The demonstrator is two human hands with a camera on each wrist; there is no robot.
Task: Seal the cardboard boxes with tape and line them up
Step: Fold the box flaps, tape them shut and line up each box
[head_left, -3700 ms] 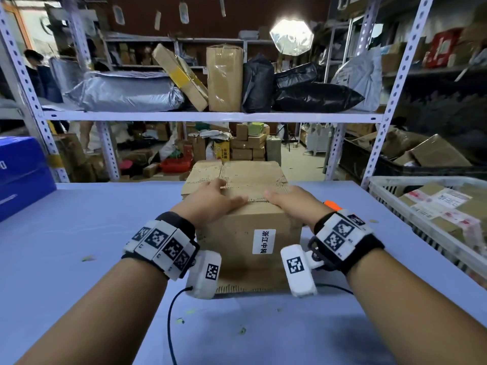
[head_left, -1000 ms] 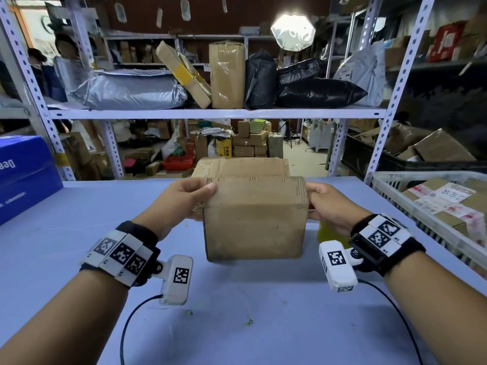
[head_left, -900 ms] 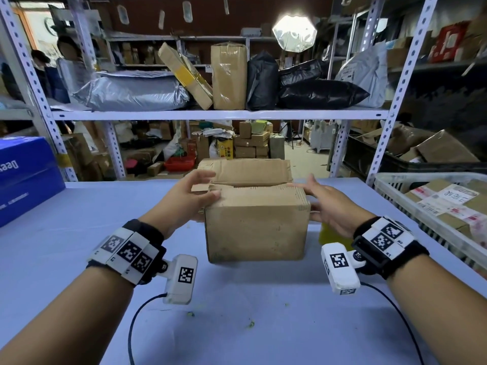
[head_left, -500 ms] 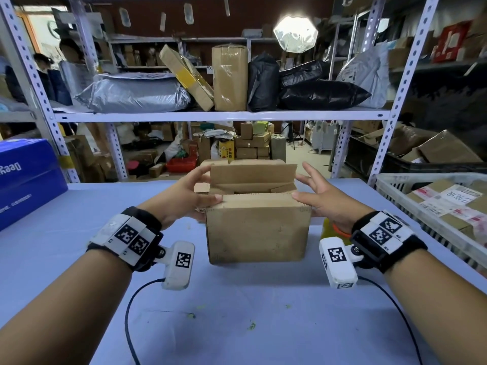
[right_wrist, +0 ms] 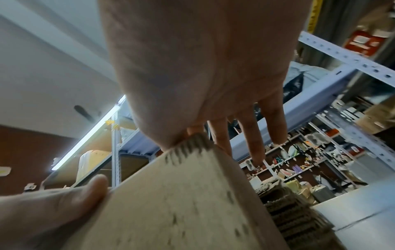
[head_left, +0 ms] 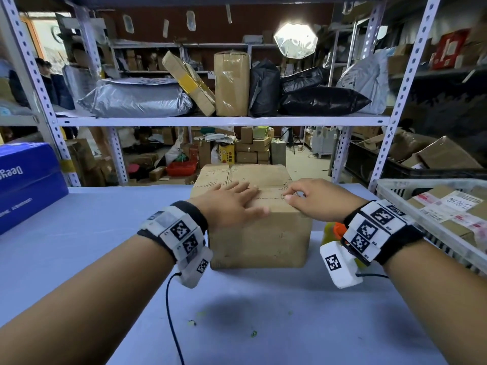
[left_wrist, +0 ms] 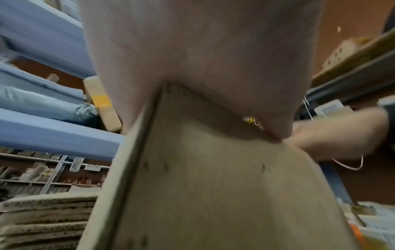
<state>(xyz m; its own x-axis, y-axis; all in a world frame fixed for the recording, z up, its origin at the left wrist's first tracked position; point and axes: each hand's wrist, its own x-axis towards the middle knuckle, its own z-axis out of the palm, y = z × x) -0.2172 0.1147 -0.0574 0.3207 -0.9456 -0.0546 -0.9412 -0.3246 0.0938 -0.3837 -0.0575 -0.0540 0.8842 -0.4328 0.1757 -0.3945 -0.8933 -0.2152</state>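
A brown cardboard box (head_left: 258, 238) stands on the blue table (head_left: 105, 233) in front of me, its top flaps folded down. My left hand (head_left: 229, 204) lies flat on the top, fingers spread across the flap seam and thumb at the front edge. My right hand (head_left: 311, 198) rests on the top right corner with lightly bent fingers touching the flap. From the left wrist, the palm (left_wrist: 203, 59) presses on the box (left_wrist: 213, 186). From the right wrist, the fingers (right_wrist: 248, 135) reach past the box corner (right_wrist: 188, 147). An orange and yellow tape dispenser (head_left: 333, 229) lies half hidden behind my right wrist.
A large blue carton (head_left: 26, 185) sits at the table's left edge. A white plastic basket (head_left: 421, 184) holding labelled parcels stands on the right. Metal shelving (head_left: 210, 121) loaded with bags and boxes runs behind the table.
Half a second ago the far flap stood up and my hands were at the box's sides. Now the flaps are down and both hands lie on top.
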